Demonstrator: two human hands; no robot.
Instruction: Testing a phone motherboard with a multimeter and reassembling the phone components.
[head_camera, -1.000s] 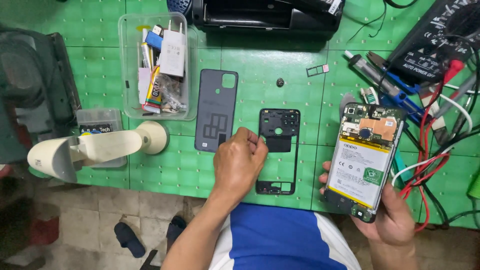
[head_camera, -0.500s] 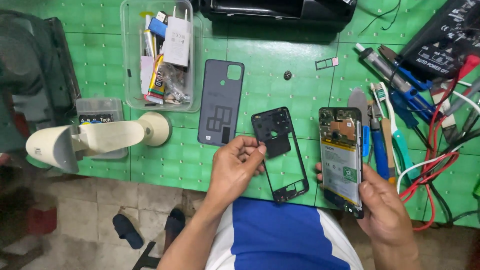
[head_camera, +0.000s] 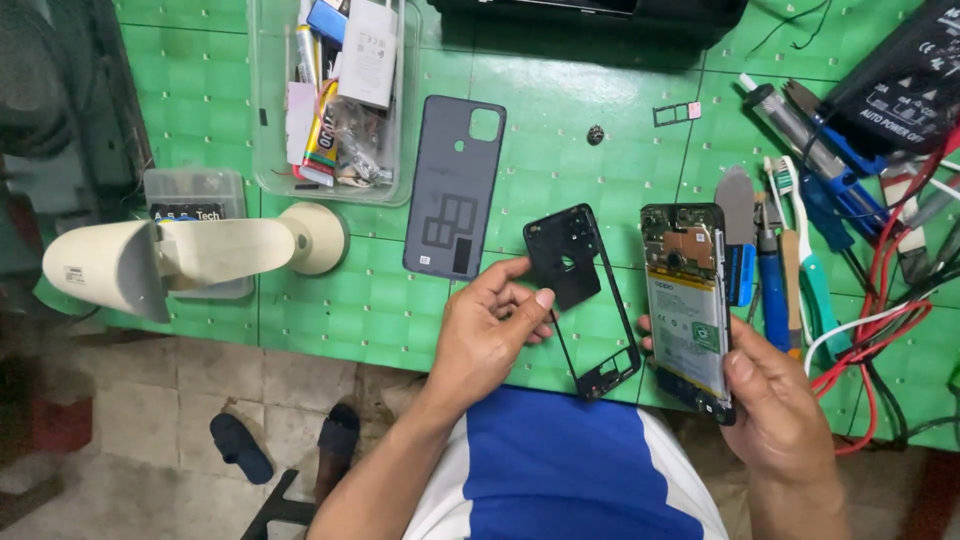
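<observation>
The left hand (head_camera: 487, 335) pinches the black phone frame (head_camera: 585, 300) by its upper corner, lifted over the green surface (head_camera: 560, 130). The right hand (head_camera: 775, 410) grips 1 opened phone (head_camera: 690, 305) (battery showing) upright beside it; a grey back cover (head_camera: 455, 187) lies flat nearby.

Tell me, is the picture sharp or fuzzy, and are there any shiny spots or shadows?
Head view: mostly sharp; the left hand, black phone frame and opened phone in the right hand show clear edges. Lighting is even, with soft shadows beneath the hands on the green mat. Mild glare sits on the clear plastic box. The far left edge is dim and blurry.
</observation>
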